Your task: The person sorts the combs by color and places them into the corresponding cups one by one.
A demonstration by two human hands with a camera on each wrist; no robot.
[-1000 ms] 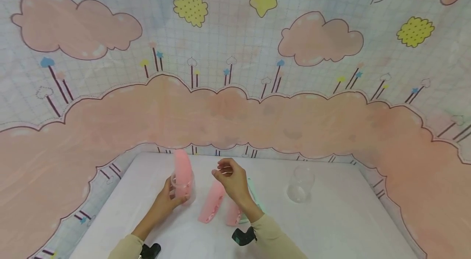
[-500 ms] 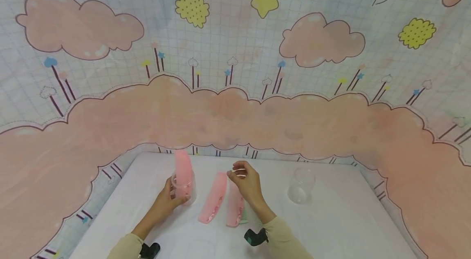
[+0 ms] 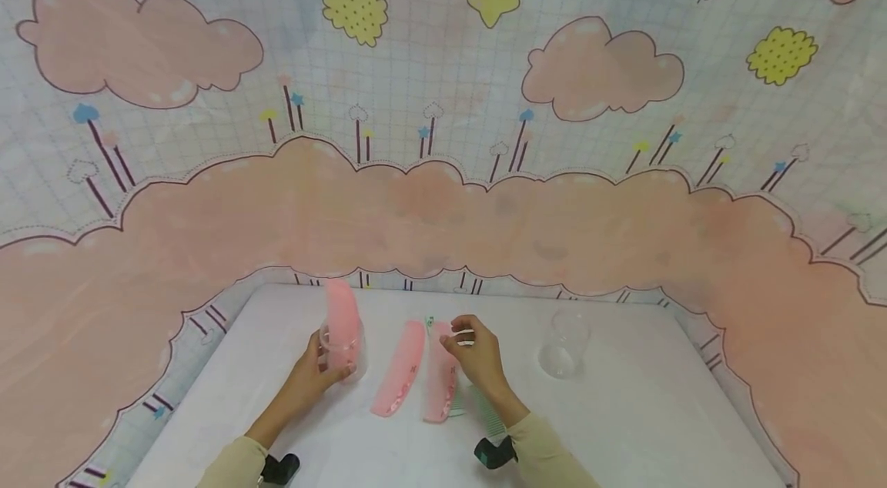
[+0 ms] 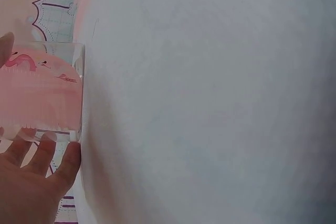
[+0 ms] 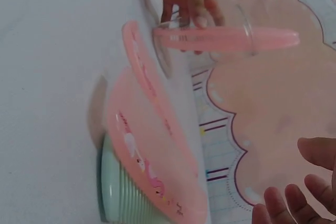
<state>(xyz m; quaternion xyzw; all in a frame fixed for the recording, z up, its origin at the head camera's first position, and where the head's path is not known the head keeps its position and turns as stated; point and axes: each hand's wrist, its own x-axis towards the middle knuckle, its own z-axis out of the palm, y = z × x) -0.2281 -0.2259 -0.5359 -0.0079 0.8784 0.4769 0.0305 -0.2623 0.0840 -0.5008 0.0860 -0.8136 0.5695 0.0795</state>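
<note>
A pink comb (image 3: 342,307) stands upright in a clear cup (image 4: 77,51), and my left hand (image 3: 313,376) grips the cup around its side. Printed flamingos show on the comb through the cup wall in the left wrist view. My right hand (image 3: 480,359) hovers with fingers loosely bent and holds nothing, its fingertips near the top of a pink comb (image 3: 438,388) on the table. Beside that comb, to the left, lies another pink comb (image 3: 399,372). Pale green comb teeth (image 3: 488,412) show under my right wrist, and more green (image 5: 128,192) peeks from beneath the nearer pink comb.
A second clear cup (image 3: 563,357) stands upright on the white table (image 3: 624,411), right of my right hand. The table's back edge meets a cloud-patterned backdrop (image 3: 443,222). Dark camera mounts (image 3: 493,452) sit on both wrists.
My right hand has moved right and slightly toward me, off the left pink comb, uncovering both pink combs on the table. My left hand, the held cup and its comb stay in place.
</note>
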